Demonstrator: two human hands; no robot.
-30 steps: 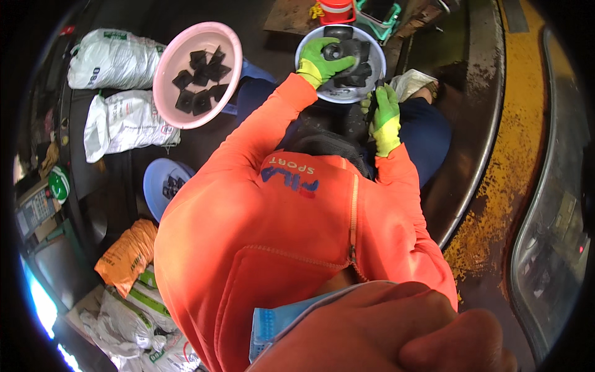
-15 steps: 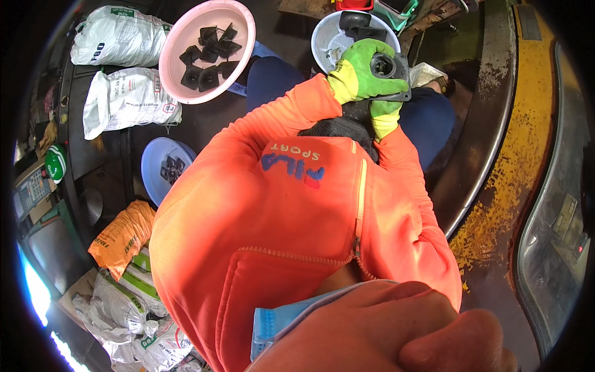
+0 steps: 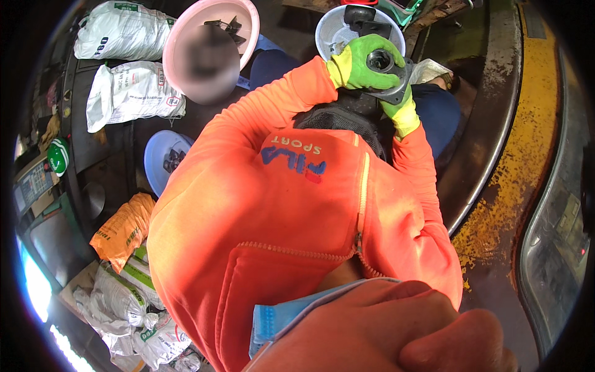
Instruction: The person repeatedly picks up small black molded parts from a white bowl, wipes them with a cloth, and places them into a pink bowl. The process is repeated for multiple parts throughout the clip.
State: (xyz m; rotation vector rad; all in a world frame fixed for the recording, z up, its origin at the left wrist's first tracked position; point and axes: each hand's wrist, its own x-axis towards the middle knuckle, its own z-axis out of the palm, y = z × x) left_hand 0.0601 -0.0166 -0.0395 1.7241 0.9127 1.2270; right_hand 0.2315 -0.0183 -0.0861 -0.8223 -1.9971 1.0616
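Observation:
In front of me at the top of the view I hold a black part (image 3: 390,92) with a flat, square-cornered flange and a round, open collar. My left hand (image 3: 367,62), in a green and yellow glove, curls over it with the fingers around the collar. From below and the right, my right hand (image 3: 401,110), gloved alike, grips the flange edge; its fingers are partly hidden under the part. Just beyond my hands, a pale perforated basket (image 3: 321,38) holds more black pieces (image 3: 370,23).
A pink basin (image 3: 251,22) with black parts, partly blurred, stands at the upper left. Below it is a blue basin (image 3: 155,160) with dark pieces. White sacks (image 3: 133,93) and an orange bag (image 3: 127,229) lie left. A worn yellow metal edge (image 3: 508,161) runs along the right.
The black part has tilted, its collar now turned more toward me. My right hand has shifted slightly right and shows more beside the flange.

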